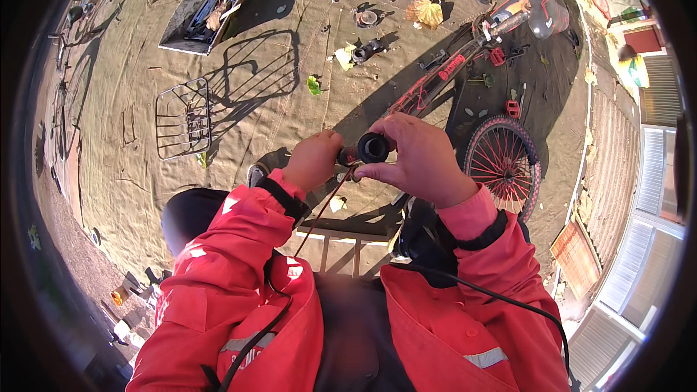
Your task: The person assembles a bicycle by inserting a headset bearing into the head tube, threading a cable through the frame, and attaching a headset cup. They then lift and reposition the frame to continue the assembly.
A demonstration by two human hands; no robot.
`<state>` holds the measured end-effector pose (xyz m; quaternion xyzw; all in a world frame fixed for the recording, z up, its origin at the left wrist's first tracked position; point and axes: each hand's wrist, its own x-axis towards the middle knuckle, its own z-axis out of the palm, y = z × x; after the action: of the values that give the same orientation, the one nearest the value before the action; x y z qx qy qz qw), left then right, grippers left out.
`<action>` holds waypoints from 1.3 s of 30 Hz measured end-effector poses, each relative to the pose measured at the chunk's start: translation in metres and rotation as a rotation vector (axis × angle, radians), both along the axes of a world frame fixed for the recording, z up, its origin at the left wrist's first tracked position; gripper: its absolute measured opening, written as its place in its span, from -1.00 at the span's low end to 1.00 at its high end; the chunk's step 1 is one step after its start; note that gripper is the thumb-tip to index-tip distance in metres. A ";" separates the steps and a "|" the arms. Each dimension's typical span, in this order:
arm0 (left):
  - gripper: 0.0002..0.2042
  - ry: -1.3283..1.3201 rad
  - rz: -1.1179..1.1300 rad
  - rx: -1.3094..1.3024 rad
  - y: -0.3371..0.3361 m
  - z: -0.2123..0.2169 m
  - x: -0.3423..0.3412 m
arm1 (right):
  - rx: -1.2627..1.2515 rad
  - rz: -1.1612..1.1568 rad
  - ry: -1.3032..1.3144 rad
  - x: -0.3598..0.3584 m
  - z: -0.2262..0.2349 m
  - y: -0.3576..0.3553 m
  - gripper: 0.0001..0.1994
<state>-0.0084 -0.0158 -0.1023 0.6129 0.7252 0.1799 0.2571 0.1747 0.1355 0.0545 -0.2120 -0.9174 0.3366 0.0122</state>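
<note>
Right hand is pinching a hollow black ring between thumb and fingers; ring is sitting between both hands. Left hand is curling its fingers round a tube beside it. Beyond, scuffed red-black frame is stretching up-right; knobby red-spoked wheel is sitting right; wire rack is resting on wrinkled cloth; angular tray is holding tools.

Pale lettering on the red bicycle frame and red jacket

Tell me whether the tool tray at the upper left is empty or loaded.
Loaded: a jumble of hand tools lies inside the tool tray. Their depth is hidden.
</note>
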 end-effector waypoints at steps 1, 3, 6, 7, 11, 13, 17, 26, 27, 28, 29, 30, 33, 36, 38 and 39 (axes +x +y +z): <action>-0.77 -0.009 -0.008 -0.015 -0.002 -0.001 0.001 | -0.020 0.010 0.025 0.001 0.000 -0.002 -0.33; -0.77 -0.016 -0.007 -0.007 0.000 -0.004 -0.001 | -0.036 0.056 0.140 0.003 0.002 0.005 -0.33; -0.78 0.005 -0.008 0.014 0.001 -0.009 -0.002 | -0.056 0.123 0.094 0.005 0.004 0.013 -0.31; -0.78 0.007 -0.009 0.014 0.001 -0.010 -0.002 | -0.069 0.124 0.032 0.005 0.005 0.013 -0.31; -0.79 0.009 -0.013 0.007 0.000 -0.011 -0.003 | -0.128 0.015 0.025 0.003 0.006 0.006 -0.39; -0.78 0.010 -0.013 0.006 0.000 -0.010 -0.003 | -0.083 0.013 0.005 0.003 0.007 0.005 -0.42; -0.77 0.002 -0.006 -0.004 0.001 -0.010 -0.003 | -0.023 0.094 0.075 0.001 0.008 0.010 -0.45; -0.76 -0.017 0.005 -0.023 0.001 -0.009 -0.003 | -0.119 -0.020 -0.047 -0.002 0.011 0.001 -0.39; -0.77 -0.006 0.000 -0.032 0.001 -0.009 -0.003 | -0.083 0.012 -0.033 -0.001 0.011 0.003 -0.40; -0.77 0.002 -0.004 -0.036 0.002 -0.009 -0.003 | -0.054 0.050 0.020 0.001 0.011 0.006 -0.41; -0.77 0.009 -0.007 -0.042 0.002 -0.010 -0.003 | -0.025 0.088 0.074 0.001 0.010 0.008 -0.42; -0.77 0.006 -0.005 -0.028 0.001 -0.010 -0.003 | -0.026 0.099 0.082 0.001 0.008 0.009 -0.42; -0.77 0.003 -0.006 -0.003 0.002 -0.009 -0.003 | -0.040 0.094 0.083 -0.001 0.007 0.009 -0.40; -0.76 0.011 -0.014 -0.009 0.001 -0.008 -0.003 | -0.097 0.003 -0.057 -0.002 0.009 0.002 -0.37; -0.75 0.007 -0.024 -0.002 0.001 -0.008 -0.003 | -0.147 -0.051 -0.185 -0.001 0.009 0.001 -0.37; -0.75 0.010 -0.024 -0.007 0.001 -0.008 -0.004 | -0.108 -0.032 -0.135 -0.001 0.008 0.002 -0.37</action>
<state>-0.0120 -0.0152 -0.1106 0.6216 0.7195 0.1714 0.2578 0.1741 0.1372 0.0629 -0.2491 -0.8933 0.3701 -0.0555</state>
